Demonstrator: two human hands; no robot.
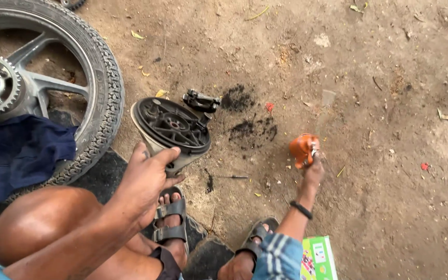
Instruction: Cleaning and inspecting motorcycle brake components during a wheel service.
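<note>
soft, even daylight fills the scene, bright but not harsh. the dirt ground (369, 103) reads warm and flat, with no hard-edged shadows; only faint, diffuse shade sits under the wheel (94, 78) and beneath the dark hub plate (175, 127). a broad sheen glows on the bare knee (42, 218) at lower left. focus is fairly sharp in the middle, softer toward the corners. the wide lens bends the edges slightly. the right hand (315, 173) looks a little smeared.

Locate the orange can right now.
Head view, right of centre: the orange can is held in the right hand above the dirt ground, right of the round grey hub part under the left hand.
</note>
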